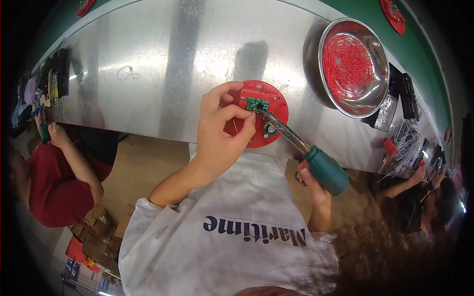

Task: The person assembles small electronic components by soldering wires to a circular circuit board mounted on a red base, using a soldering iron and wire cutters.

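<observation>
A round red plastic housing (282, 106) lies on the metal bench, near its front edge. Inside it is a small green circuit board (252, 102), with a second small green part (270, 129) lower down. My left hand (222, 126) rests over the housing's left side, thumb and forefinger pinched at the board's lower edge. A thin orange wire (235, 126) shows in the loop of these fingers; its end at the fingertips is hidden. My right hand (316, 190) grips a green-handled soldering iron (326, 170), its metal tip touching or almost touching the board beside my left fingertips.
A steel bowl (382, 91) of red wires (348, 66) stands at the back right. A loose wire loop (128, 74) lies on the metal bench (143, 29). White wires (407, 150) are heaped on the right. Co-workers sit at both sides, one in a red sleeve (54, 182) at left.
</observation>
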The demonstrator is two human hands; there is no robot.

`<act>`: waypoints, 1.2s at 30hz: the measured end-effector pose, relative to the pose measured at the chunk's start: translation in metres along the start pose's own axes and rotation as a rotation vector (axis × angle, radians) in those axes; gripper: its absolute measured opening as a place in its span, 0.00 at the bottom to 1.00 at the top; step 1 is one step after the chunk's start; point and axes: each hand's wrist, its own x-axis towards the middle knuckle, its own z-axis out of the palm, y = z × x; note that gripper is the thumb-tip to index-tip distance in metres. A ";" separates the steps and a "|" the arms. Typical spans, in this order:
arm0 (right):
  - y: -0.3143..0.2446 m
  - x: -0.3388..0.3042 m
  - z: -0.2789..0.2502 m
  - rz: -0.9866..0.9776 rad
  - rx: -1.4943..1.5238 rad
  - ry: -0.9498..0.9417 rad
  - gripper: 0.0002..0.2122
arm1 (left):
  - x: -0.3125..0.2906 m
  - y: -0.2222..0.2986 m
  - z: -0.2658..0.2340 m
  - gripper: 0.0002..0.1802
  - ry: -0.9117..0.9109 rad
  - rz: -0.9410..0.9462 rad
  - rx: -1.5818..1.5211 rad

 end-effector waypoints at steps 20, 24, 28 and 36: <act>-0.002 0.002 0.002 -0.281 -0.134 0.111 0.08 | 0.004 0.004 -0.001 0.03 -0.033 -0.048 -0.016; 0.017 -0.015 -0.012 -0.048 0.283 0.189 0.11 | 0.004 0.003 -0.003 0.03 -0.041 -0.047 -0.007; 0.018 -0.011 -0.016 -0.047 0.387 0.183 0.16 | 0.006 0.006 -0.004 0.03 -0.045 -0.061 -0.009; 0.031 -0.013 -0.019 -0.122 0.516 0.241 0.15 | 0.008 0.009 -0.007 0.02 -0.094 -0.074 0.053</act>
